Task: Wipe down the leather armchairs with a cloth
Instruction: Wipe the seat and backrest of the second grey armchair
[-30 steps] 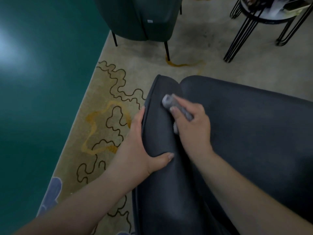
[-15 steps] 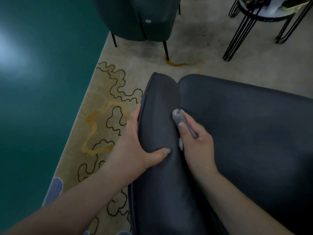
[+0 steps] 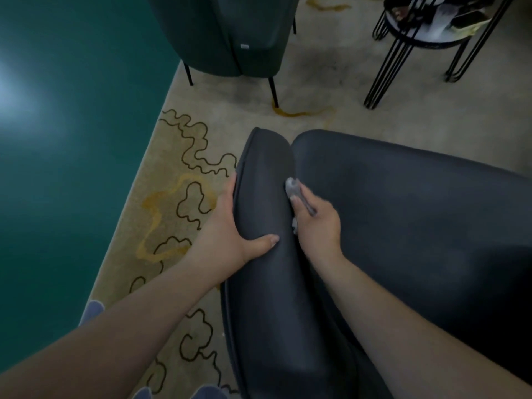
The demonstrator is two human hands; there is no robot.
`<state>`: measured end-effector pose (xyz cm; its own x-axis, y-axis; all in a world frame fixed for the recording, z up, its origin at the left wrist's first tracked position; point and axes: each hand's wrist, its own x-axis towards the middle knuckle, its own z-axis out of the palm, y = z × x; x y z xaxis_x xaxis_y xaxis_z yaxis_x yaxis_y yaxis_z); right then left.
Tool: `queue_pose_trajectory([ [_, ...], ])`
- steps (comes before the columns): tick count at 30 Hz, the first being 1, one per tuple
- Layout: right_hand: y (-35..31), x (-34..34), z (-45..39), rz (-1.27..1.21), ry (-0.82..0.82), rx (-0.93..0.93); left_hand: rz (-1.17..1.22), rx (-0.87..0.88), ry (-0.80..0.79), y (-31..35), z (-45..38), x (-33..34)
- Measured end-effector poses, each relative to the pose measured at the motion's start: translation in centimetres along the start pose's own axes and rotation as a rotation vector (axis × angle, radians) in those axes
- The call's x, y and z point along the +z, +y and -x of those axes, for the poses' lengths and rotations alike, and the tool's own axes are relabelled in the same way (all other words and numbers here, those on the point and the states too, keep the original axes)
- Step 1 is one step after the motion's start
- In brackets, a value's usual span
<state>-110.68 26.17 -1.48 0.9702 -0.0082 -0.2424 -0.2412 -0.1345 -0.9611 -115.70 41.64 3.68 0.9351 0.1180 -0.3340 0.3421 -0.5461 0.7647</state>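
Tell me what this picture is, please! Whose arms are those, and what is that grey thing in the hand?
The camera sits on a person's head and looks down, so you see that person's own two arms, as if you were them. No robot is here.

The big dark shape is a leather armchair. The left hand grips its padded armrest, thumb on top, fingers round the outer edge. The right hand holds a small grey cloth bunched up, pressed into the crease between armrest and seat, for wiping.

The chair stands on a beige rug with squiggly lines. Farther off are a second, green armchair and a small table on thin black legs, with blurry things on top.
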Motion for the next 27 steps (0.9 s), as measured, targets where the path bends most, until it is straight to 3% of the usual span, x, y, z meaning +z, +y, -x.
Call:
queue_pose_trajectory([
  [9, -0.5, -5.3, 6.7, 0.040, -0.191, 0.301, -0.293, -0.044, -0.053, 1.0, 3.6, -0.9],
  [17, -6.5, -4.0, 7.6, 0.152, 0.104, 0.190, -0.579, 0.018, -0.068, -1.5, 7.3, -5.8],
  [27, -15.6, 6.2, 12.7, 0.217, 0.072, -0.010, -0.891, 0.205, 0.003, -4.9, 9.4, -20.0],
])
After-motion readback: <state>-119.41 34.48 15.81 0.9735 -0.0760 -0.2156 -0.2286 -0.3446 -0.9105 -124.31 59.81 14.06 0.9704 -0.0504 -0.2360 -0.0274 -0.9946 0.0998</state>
